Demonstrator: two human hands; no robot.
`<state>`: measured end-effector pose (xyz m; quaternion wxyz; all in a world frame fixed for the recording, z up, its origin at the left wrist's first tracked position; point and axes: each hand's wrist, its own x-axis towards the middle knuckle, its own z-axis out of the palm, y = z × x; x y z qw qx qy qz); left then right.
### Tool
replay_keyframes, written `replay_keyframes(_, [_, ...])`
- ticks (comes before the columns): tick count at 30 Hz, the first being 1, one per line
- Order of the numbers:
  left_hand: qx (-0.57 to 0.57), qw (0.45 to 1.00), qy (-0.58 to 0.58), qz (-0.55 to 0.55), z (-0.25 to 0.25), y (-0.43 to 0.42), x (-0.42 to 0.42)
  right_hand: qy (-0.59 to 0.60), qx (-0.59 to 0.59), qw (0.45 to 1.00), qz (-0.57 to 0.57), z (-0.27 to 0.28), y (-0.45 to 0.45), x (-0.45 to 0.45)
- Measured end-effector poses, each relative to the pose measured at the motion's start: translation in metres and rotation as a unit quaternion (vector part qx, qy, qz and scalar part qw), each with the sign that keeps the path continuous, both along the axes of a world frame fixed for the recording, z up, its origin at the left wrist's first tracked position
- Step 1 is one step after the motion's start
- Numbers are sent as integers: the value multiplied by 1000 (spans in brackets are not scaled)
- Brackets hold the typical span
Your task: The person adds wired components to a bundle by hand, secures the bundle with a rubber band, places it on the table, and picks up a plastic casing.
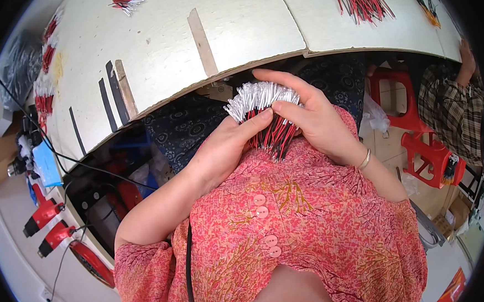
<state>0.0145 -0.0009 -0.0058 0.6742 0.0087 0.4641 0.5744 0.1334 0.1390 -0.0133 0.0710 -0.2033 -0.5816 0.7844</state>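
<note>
A thick bundle of short red and black wires (277, 135) with white ends is held in front of my chest, just off the table's near edge. The white ends point up and away, and the red and black ends fan down toward me. My left hand (227, 141) is closed round the bundle's left side, its thumb lying across the wires. On the other side my right hand (320, 118) grips the bundle, thumb pressed on the white part and index finger stretched past the top. The other fingers are partly hidden behind the wires.
More red, black and white wire bundles lie on the white table (245, 23), including a wire pile (363, 2) at far right. Red heat guns (43, 215) hang at left. Red stools (396, 97) and another person's hand (466, 60) are at right. A black cable (82, 161) crosses the left side.
</note>
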Motion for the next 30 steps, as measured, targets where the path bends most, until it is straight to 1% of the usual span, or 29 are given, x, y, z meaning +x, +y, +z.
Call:
replay_keyframes(3, [2,1000,5,-1,0,0,0,5,-1,1000,-4,0,0,0])
replay_keyframes(5, [4,1000,6,-1,2,0,-1,-12,-6,1000,10,2,1,0])
replay_keyframes(7, [5,999,28,-34,4,0,-3,-11,-11,1000,11,1,1,0])
replay_keyframes(9, [16,999,27,-41,4,2,-4,-10,-16,1000,13,3,1,0])
replay_keyframes(11, [27,998,27,-49,6,4,-6,-79,-35,996,29,9,2,-1])
replay_keyframes(13, [24,996,8,-81,10,7,-10,-69,-25,997,34,4,1,0])
replay_keyframes(15, [22,996,1,-87,6,7,-11,-59,-16,997,40,5,2,-1])
replay_keyframes(17, [19,996,-7,-92,6,7,-10,-97,-63,992,56,14,3,-1])
replay_keyframes(18, [15,997,6,-70,8,7,-7,-97,-63,992,56,11,3,-1])
replay_keyframes(19, [12,999,18,-47,9,7,-5,-46,-19,998,48,5,2,-2])
replay_keyframes(20, [12,999,18,-47,10,7,-5,5,25,999,39,-1,1,-2])
replay_keyframes(21, [4,998,16,-53,11,7,-5,5,24,999,39,-7,0,-3])
replay_keyframes(23, [-3,998,13,-58,12,8,-5,44,87,995,-5,-17,-3,-4])
replay_keyframes(24, [-4,998,16,-61,12,8,-5,44,87,995,-5,-9,-2,-4])
replay_keyframes(26, [-4,998,19,-64,9,7,-6,-114,-17,992,55,14,3,-2])
replay_keyframes(27, [3,996,14,-84,6,6,-7,-114,-17,992,54,12,2,-2])
replay_keyframes(29, [11,994,9,-105,4,6,-8,-34,94,994,36,1,0,-2])
replay_keyframes(30, [11,995,22,-102,4,5,-7,-34,94,994,36,-3,0,-2])
